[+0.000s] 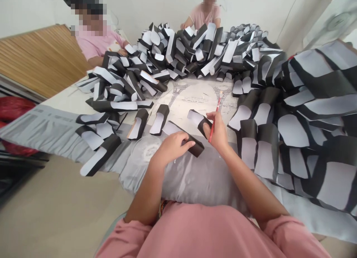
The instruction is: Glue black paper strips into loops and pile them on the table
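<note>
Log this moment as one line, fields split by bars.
left hand: on folded black-and-white piece | right hand: holding slim red tool, touching second piece | beyond: heap of similar pieces

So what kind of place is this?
Probably a small workshop, though I can't be sure. Piles of black-and-white pieces crowd a cloth-covered table, one person is at its far side and another toward the left, and the right hand holds a thin red tool.

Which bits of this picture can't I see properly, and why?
All in the head view:
Part of the black-and-white piece nearest the left hand: covered by that hand.
Tip of the red stick: too small to identify.
Printed lettering beyond the hands: too small to read.
Red bundle: cut off by the left edge.
</note>
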Action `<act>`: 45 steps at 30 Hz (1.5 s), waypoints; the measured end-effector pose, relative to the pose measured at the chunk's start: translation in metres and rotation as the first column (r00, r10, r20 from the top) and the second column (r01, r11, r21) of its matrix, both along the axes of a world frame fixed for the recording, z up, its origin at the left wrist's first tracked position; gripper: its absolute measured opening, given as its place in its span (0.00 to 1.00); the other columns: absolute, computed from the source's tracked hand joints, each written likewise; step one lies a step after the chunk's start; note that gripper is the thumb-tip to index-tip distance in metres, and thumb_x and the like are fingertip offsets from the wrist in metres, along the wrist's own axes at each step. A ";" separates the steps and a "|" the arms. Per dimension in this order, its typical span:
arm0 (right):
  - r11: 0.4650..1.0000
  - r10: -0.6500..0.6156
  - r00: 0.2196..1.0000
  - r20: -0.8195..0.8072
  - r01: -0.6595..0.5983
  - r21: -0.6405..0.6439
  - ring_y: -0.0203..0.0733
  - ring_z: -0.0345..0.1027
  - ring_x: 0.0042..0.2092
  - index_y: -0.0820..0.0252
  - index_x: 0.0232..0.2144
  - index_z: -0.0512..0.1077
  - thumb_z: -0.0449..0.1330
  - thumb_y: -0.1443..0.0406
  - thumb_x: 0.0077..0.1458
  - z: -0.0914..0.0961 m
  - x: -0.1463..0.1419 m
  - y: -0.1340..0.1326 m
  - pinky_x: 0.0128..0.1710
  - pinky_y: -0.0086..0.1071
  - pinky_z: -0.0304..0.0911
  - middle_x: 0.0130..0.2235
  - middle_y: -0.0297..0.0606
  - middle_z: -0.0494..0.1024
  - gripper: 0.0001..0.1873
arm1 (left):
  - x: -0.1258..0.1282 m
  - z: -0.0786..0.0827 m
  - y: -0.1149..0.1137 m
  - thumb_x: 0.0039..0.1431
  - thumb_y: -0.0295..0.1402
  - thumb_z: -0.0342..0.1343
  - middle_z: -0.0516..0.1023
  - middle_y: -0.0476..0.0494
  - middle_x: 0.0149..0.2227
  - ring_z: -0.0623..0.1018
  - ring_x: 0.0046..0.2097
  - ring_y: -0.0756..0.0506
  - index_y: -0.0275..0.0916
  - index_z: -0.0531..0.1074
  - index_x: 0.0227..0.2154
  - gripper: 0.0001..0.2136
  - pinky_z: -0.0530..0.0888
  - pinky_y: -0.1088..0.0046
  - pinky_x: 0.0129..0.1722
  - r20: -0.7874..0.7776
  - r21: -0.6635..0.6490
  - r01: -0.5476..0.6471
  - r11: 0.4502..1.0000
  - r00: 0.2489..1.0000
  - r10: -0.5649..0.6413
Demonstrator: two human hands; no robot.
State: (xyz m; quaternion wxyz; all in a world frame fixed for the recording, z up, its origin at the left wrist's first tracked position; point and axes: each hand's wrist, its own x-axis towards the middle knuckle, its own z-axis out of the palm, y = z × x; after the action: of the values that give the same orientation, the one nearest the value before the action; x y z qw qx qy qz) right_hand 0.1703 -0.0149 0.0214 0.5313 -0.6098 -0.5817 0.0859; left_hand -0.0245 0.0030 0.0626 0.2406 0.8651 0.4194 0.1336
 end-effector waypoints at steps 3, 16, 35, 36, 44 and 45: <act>0.999 0.004 0.999 0.044 -0.002 -0.044 0.45 0.72 0.44 0.57 0.46 0.63 0.55 0.67 0.56 -0.004 -0.001 0.002 0.45 0.41 0.69 0.43 0.42 0.76 0.14 | 0.007 -0.010 0.001 0.65 0.35 0.50 0.80 0.44 0.42 0.79 0.44 0.43 0.41 0.75 0.37 0.09 0.74 0.66 0.45 0.044 -0.062 0.083 0.995 0.996 -0.080; 0.970 -0.102 0.971 0.214 0.049 0.240 0.47 0.72 0.49 0.55 0.43 0.68 0.45 0.55 0.70 0.032 0.002 -0.007 0.52 0.46 0.65 0.46 0.42 0.79 0.15 | 0.057 -0.009 0.055 0.56 0.17 0.50 0.74 0.39 0.57 0.69 0.60 0.37 0.39 0.74 0.51 0.22 0.71 0.59 0.55 -0.333 0.222 0.174 0.959 0.938 -0.093; 0.941 -0.092 0.994 0.062 0.067 0.331 0.45 0.74 0.48 0.54 0.43 0.69 0.42 0.53 0.71 0.054 0.001 -0.023 0.49 0.43 0.67 0.44 0.41 0.79 0.20 | 0.036 -0.001 0.031 0.65 0.32 0.48 0.75 0.37 0.60 0.75 0.59 0.37 0.39 0.70 0.59 0.21 0.69 0.60 0.57 -0.397 -0.111 0.094 0.989 0.909 -0.130; 0.941 -0.093 0.994 0.064 0.067 0.332 0.45 0.74 0.48 0.55 0.43 0.69 0.42 0.53 0.71 0.054 0.001 -0.024 0.49 0.43 0.67 0.44 0.41 0.79 0.20 | 0.034 -0.003 0.027 0.64 0.34 0.51 0.75 0.37 0.60 0.75 0.59 0.37 0.39 0.69 0.59 0.21 0.71 0.62 0.56 -0.390 -0.115 0.092 0.989 0.912 -0.130; 0.837 -0.082 0.995 0.050 0.041 0.546 0.46 0.74 0.52 0.54 0.45 0.65 0.42 0.54 0.71 0.060 -0.004 -0.027 0.50 0.48 0.70 0.47 0.43 0.77 0.16 | 0.037 -0.031 0.015 0.59 0.24 0.49 0.82 0.40 0.43 0.80 0.48 0.37 0.41 0.78 0.39 0.13 0.73 0.62 0.46 -0.143 0.074 -0.041 0.996 0.988 0.052; 0.802 -0.085 0.996 0.038 0.046 0.596 0.47 0.73 0.53 0.53 0.46 0.64 0.42 0.53 0.71 0.062 -0.004 -0.027 0.50 0.49 0.71 0.48 0.43 0.76 0.16 | 0.035 -0.031 0.015 0.59 0.25 0.50 0.82 0.41 0.43 0.79 0.48 0.38 0.41 0.78 0.39 0.12 0.74 0.62 0.47 0.025 0.040 -0.122 0.992 0.992 0.121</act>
State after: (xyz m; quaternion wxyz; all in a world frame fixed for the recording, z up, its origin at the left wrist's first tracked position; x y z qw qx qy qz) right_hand 0.1658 -0.0421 0.0834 0.6797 -0.4349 -0.5744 -0.1378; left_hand 0.0102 0.0184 0.0312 0.2186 0.8412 0.4658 0.1663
